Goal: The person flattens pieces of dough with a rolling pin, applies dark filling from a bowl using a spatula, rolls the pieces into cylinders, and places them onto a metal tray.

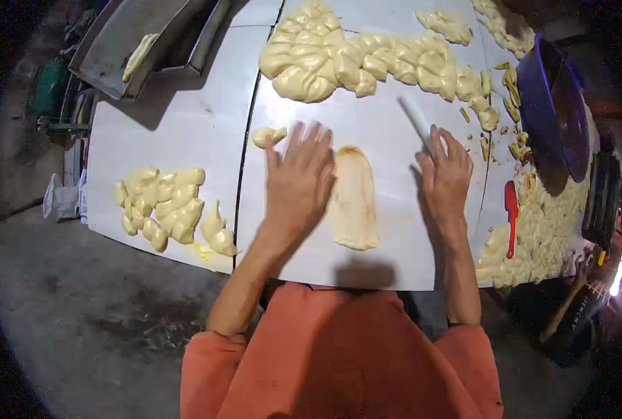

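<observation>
A long strip of flattened pale dough (pixel 353 199), streaked brown along its far end and side, lies on the white tabletop in front of me. My left hand (pixel 298 178) is at its left side, fingers stretched out, flat and slightly blurred. Just beyond that thumb sits a small dough lump (pixel 268 137). To the right of the strip, my right hand (pixel 447 171) grips a thin pale rolling pin (pixel 413 115) by its near end; the pin points away and to the left.
Many dough pieces (pixel 304 56) line the table's far side, with another dough cluster (pixel 161 202) at left. Metal trays (pixel 126 45) stand far left. At right are a purple basin (pixel 534 84), yellowish strips (pixel 511 94), a red spatula (pixel 511 209) and a dough-like spread (pixel 541 230).
</observation>
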A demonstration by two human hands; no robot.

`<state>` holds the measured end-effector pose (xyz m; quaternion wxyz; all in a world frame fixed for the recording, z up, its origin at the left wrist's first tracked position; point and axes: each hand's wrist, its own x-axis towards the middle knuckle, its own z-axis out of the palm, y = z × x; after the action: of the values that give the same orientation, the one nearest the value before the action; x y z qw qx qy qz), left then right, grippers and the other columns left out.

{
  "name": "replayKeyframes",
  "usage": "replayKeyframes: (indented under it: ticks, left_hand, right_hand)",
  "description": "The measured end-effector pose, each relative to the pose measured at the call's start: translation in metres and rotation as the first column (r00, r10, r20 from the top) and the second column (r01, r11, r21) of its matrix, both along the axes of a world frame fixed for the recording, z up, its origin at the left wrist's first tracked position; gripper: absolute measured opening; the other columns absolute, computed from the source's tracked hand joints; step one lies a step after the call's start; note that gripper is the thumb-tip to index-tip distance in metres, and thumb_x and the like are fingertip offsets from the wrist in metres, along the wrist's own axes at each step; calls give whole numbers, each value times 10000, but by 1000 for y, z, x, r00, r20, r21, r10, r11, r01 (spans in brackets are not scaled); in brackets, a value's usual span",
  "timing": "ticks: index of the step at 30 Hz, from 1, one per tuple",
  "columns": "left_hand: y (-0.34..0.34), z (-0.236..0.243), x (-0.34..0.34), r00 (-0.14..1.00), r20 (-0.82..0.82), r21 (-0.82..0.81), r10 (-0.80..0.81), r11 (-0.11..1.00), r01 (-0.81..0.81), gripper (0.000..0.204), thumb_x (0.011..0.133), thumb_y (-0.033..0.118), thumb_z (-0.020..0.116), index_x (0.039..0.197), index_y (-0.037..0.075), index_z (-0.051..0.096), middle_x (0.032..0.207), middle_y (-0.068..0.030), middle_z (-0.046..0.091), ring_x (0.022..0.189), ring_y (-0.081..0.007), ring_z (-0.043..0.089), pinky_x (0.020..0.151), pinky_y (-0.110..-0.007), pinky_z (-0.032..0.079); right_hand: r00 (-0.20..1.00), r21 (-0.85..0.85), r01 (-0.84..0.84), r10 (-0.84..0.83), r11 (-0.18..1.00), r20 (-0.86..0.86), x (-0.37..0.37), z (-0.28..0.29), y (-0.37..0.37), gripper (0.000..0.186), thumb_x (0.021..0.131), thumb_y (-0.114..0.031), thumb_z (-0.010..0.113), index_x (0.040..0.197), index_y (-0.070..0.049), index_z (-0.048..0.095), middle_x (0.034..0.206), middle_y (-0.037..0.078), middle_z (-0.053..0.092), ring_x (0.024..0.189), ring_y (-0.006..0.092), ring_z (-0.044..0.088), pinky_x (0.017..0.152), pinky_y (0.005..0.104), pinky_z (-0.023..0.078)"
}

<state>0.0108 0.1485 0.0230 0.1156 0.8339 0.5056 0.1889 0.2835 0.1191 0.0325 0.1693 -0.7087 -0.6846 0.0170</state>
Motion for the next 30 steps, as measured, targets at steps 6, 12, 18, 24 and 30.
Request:
replayKeyframes:
  ticks: [6, 12, 18, 24, 30]
  left_hand:
    - [-20, -27, 34, 978, -199, -73, -66, 996, 52, 761, 994, 500, 522, 1575, 34, 369, 1636, -143, 375, 1543, -320, 287, 1181, -745, 106]
    - [-38, -32, 25, 987, -158, -103, -18, 995, 1, 855, 997, 615, 437, 1596, 22, 298, 1663, -187, 302, 1554, -346, 255, 1158, -776, 72]
    - [-58, -8, 13, 981, -185, -162, -49, 987, 19, 834, 982, 552, 542, 1592, 26, 328, 1665, -165, 306, 1555, -345, 239, 1186, -729, 121]
    - [-146, -17, -3, 937, -148, -287, -317, 920, 266, 915, 941, 653, 530, 1587, 37, 327, 1662, -166, 312, 1550, -292, 276, 1159, -760, 151]
    - [-158, -3, -3, 969, -215, -316, -119, 948, 47, 919, 926, 642, 556, 1599, 61, 327, 1681, -112, 284, 1566, -246, 228, 1182, -738, 133]
  right_hand:
    - [887, -189, -454, 462, 871, -5, -63, -16, 3, 924, 915, -685, 531, 1548, -23, 407, 1598, 191, 417, 1514, 343, 338, 1223, 644, 148]
    - [902, -249, -414, 431, 876, 17, -52, -33, -14, 937, 927, -747, 440, 1573, -70, 384, 1655, 132, 341, 1548, 322, 270, 1216, 698, 73]
    - [883, -239, -465, 465, 852, -60, -48, -10, -31, 908, 965, -718, 414, 1579, -52, 360, 1660, 171, 310, 1549, 365, 250, 1223, 676, 89]
    - [825, -328, -553, 558, 766, -89, -44, -17, -121, 932, 906, -744, 480, 1538, -61, 423, 1629, 149, 377, 1511, 321, 345, 1206, 709, 125]
    - [827, -364, -524, 562, 770, -3, -46, -13, -120, 938, 911, -766, 435, 1547, -77, 418, 1623, 139, 389, 1526, 312, 319, 1187, 747, 96]
